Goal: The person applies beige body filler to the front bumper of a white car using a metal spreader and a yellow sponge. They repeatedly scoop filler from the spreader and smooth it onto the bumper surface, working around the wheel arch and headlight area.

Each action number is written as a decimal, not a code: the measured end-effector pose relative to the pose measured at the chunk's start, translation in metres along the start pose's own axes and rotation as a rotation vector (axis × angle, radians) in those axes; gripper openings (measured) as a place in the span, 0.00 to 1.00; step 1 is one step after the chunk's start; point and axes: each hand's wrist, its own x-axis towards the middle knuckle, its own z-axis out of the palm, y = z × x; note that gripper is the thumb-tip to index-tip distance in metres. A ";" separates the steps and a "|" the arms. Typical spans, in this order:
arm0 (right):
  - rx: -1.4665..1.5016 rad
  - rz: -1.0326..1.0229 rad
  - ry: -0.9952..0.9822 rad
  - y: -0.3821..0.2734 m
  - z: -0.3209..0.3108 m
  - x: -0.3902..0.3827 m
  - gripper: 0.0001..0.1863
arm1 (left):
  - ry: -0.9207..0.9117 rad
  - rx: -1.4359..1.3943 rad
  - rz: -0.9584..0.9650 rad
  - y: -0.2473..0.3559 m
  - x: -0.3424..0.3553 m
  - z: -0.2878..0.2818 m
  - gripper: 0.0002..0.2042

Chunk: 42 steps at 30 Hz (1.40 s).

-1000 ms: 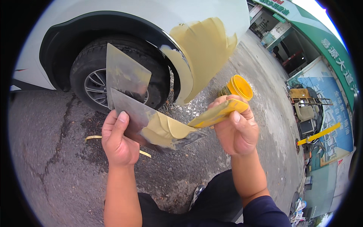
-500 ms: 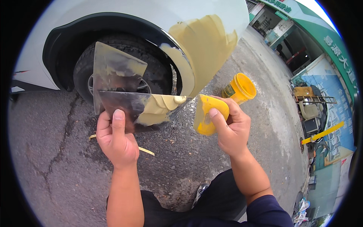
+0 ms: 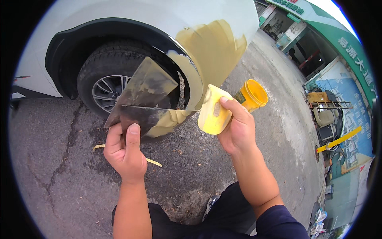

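Observation:
My left hand [image 3: 125,153] grips two thin metal plates [image 3: 145,91] fanned apart, the lower one carrying a lump of yellowish body filler [image 3: 170,120]. My right hand [image 3: 238,127] holds a yellow plastic spreader [image 3: 213,111], raised close to the white car's fender [image 3: 159,16]. A wide patch of yellowish filler [image 3: 211,47] covers the fender behind the wheel arch. The spreader's edge is right beside the lower end of that patch.
The car's tyre and alloy wheel [image 3: 107,89] sit behind the plates. An open yellow tin [image 3: 251,95] stands on the cracked asphalt to the right. A strip of yellowish tape [image 3: 153,161] lies on the ground. Shop fronts and stacked items line the far right.
My right hand has lifted the spreader up toward the fender, its flat face now turned to me. My left hand has tilted the plates and shifted them right.

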 end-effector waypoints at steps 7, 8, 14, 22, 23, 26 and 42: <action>-1.019 -0.783 -0.054 -0.040 0.010 0.045 0.18 | 0.433 -0.455 -0.284 0.001 0.041 -0.033 0.10; -1.321 -1.088 -0.114 -0.047 0.017 0.055 0.19 | 0.455 -0.482 -0.299 0.001 0.044 -0.038 0.10; -1.890 -1.786 -0.368 -0.058 0.060 0.095 0.26 | 0.585 -0.540 -0.350 0.000 0.053 -0.047 0.11; -1.974 -1.897 -0.463 -0.045 0.081 0.115 0.22 | 0.606 -0.564 -0.356 -0.006 0.059 -0.053 0.12; -1.975 -1.906 -0.467 -0.044 0.082 0.117 0.20 | 0.593 -0.577 -0.366 -0.007 0.059 -0.053 0.12; -2.009 -1.881 -0.480 -0.044 0.082 0.120 0.19 | 0.588 -0.579 -0.367 -0.010 0.061 -0.053 0.14; -2.132 -1.812 -0.406 -0.041 0.090 0.112 0.18 | 0.619 -0.593 -0.385 -0.010 0.066 -0.054 0.15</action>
